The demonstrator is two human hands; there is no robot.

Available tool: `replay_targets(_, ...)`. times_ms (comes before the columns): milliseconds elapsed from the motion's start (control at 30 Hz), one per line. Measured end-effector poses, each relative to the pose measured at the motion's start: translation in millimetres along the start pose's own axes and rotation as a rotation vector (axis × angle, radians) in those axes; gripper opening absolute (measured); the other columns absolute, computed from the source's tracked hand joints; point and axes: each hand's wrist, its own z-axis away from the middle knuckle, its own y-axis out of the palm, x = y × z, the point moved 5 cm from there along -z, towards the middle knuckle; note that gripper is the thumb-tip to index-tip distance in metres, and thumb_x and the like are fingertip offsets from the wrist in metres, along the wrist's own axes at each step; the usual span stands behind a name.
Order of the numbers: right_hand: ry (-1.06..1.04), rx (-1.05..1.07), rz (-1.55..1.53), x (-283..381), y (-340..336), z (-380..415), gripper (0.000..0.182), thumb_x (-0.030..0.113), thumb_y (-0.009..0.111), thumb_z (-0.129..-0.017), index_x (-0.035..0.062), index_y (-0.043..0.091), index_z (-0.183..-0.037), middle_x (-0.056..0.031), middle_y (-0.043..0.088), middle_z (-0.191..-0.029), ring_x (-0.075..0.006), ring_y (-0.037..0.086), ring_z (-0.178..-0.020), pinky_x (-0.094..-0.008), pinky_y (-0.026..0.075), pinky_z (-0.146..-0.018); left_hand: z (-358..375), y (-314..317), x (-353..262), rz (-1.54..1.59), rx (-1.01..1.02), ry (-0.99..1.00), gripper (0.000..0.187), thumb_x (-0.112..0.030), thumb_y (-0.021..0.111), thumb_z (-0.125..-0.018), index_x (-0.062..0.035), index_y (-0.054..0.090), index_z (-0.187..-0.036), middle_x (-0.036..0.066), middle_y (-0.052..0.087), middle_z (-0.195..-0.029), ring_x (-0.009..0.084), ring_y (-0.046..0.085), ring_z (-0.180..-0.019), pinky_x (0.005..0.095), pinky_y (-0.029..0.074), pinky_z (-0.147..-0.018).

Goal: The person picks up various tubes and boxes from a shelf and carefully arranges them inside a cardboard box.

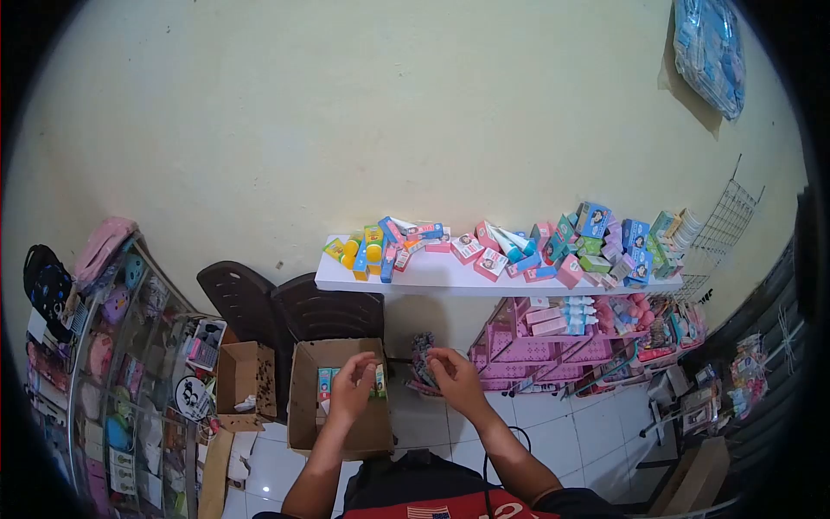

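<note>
My left hand (353, 387) is raised over a cardboard box (303, 424), its fingers loosely curved and nothing seen in them. Inside that box lie several small green, blue and white cartons (325, 379), partly hidden behind the hand. To the right of the box, my right hand (456, 378) hangs in the air with fingers bent and apart, holding nothing visible. Behind it stands a small basket with dark, patterned contents (422, 350). Ahead, a white wall shelf (415, 282) bears many small cartons (491, 263), tubes (512, 251) and yellow bottles (373, 244).
Two dark plastic chairs (242, 298) stand against the wall behind the box. A second cardboard box (245, 376) sits to the left, beside a glass display case (130, 381). Pink racks (506, 346) with goods stand under the shelf. A wire grid (724, 227) leans at the right.
</note>
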Motion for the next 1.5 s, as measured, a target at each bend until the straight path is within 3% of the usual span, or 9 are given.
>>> replay_targets(333,-0.162,-0.013,0.132,31.4,16.0,-22.5,0.023,0.012,0.061,-0.095,-0.0001,0.064,-0.114,-0.0113,0.070,-0.097,-0.0138,0.066,-0.086,-0.0284,0.052,-0.074,-46.8,-31.6,-37.6,-0.005,-0.025,0.120,0.028,-0.013,0.060,-0.097,-0.0022,0.061,-0.123,0.009,0.069,-0.107,0.0121,0.064,-0.098,0.0266,0.049,-0.089)
replay_targets(400,-0.133,0.020,0.183,42.3,23.8,-29.0,0.022,0.009,0.059,-0.096,-0.0014,0.063,-0.116,-0.0082,0.069,-0.101,-0.0121,0.065,-0.094,-0.0261,0.051,-0.083,-59.0,-38.5,-44.7,-0.043,-0.019,0.142,0.028,-0.013,0.061,-0.096,-0.0017,0.061,-0.122,0.009,0.070,-0.107,0.0124,0.064,-0.098,0.0271,0.049,-0.089)
replay_targets(533,-0.152,0.009,0.202,56.2,40.6,-52.0,0.022,0.009,0.060,-0.096,-0.0005,0.063,-0.115,-0.0087,0.069,-0.101,-0.0131,0.065,-0.095,-0.0268,0.051,-0.084,-91.0,-54.7,-52.9,-0.123,-0.029,0.217,0.028,-0.012,0.064,-0.094,-0.0005,0.063,-0.120,0.011,0.070,-0.106,0.0138,0.065,-0.097,0.0290,0.050,-0.089)
replay_targets(733,-0.202,-0.043,0.366,69.4,69.6,-98.9,0.022,0.010,0.062,-0.094,0.0015,0.064,-0.114,-0.0086,0.069,-0.100,-0.0149,0.066,-0.092,-0.0272,0.052,-0.076,-143.1,-70.8,-66.5,-0.224,-0.034,0.373,0.027,-0.011,0.066,-0.091,-0.0011,0.064,-0.117,0.015,0.070,-0.103,0.0196,0.068,-0.096,0.0320,0.052,-0.088)
replay_targets(833,-0.268,-0.101,0.381,81.0,82.9,-123.3,0.023,0.011,0.063,-0.092,-0.0006,0.064,-0.111,-0.0147,0.066,-0.095,-0.0203,0.066,-0.081,-0.0315,0.052,-0.072,-170.3,-75.4,-66.6,-0.320,-0.063,0.435,0.029,-0.012,0.068,-0.088,-0.0018,0.064,-0.115,0.015,0.069,-0.105,0.0241,0.068,-0.098,0.0354,0.052,-0.088)
replay_targets(1033,-0.378,-0.176,0.563,79.5,107.6,-171.7,0.026,0.012,0.064,-0.088,-0.0002,0.064,-0.110,-0.0173,0.064,-0.101,-0.0288,0.065,-0.086,-0.0361,0.052,-0.077,-223.1,-80.2,-54.0,-0.424,-0.077,0.516,0.035,-0.016,0.071,-0.083,-0.0032,0.064,-0.114,0.017,0.065,-0.108,0.0318,0.063,-0.104,0.0411,0.049,-0.093)
replay_targets(1133,-0.366,-0.228,0.650,72.0,115.0,-188.6,0.025,0.011,0.065,-0.085,-0.0013,0.064,-0.107,-0.0179,0.061,-0.110,-0.0359,0.058,-0.108,-0.0410,0.047,-0.096,-242.0,-75.2,-48.4,-0.457,-0.019,0.570,0.038,-0.016,0.072,-0.081,-0.0038,0.063,-0.116,0.018,0.063,-0.112,0.0347,0.059,-0.110,0.0429,0.046,-0.097)
replay_targets(1333,-0.343,-0.348,0.806,43.9,122.0,-214.2,0.031,0.013,0.065,-0.084,0.0012,0.063,-0.113,-0.0190,0.057,-0.113,-0.0367,0.056,-0.109,-0.0435,0.048,-0.093,-253.0,-61.1,-40.6,-0.459,0.103,0.682,0.042,-0.013,0.074,-0.079,-0.0031,0.061,-0.118,0.018,0.061,-0.115,0.0365,0.057,-0.112,0.0451,0.044,-0.099)
replay_targets(1500,-0.286,-0.349,0.890,51.1,128.6,-214.8,0.035,0.013,0.065,-0.084,0.0027,0.062,-0.117,-0.0183,0.054,-0.114,-0.0363,0.055,-0.107,-0.0441,0.049,-0.091,-253.6,-61.6,-37.8,-0.414,0.114,0.580,0.041,-0.009,0.073,-0.079,-0.0021,0.060,-0.117,0.018,0.061,-0.114,0.0366,0.058,-0.110,0.0445,0.045,-0.097)
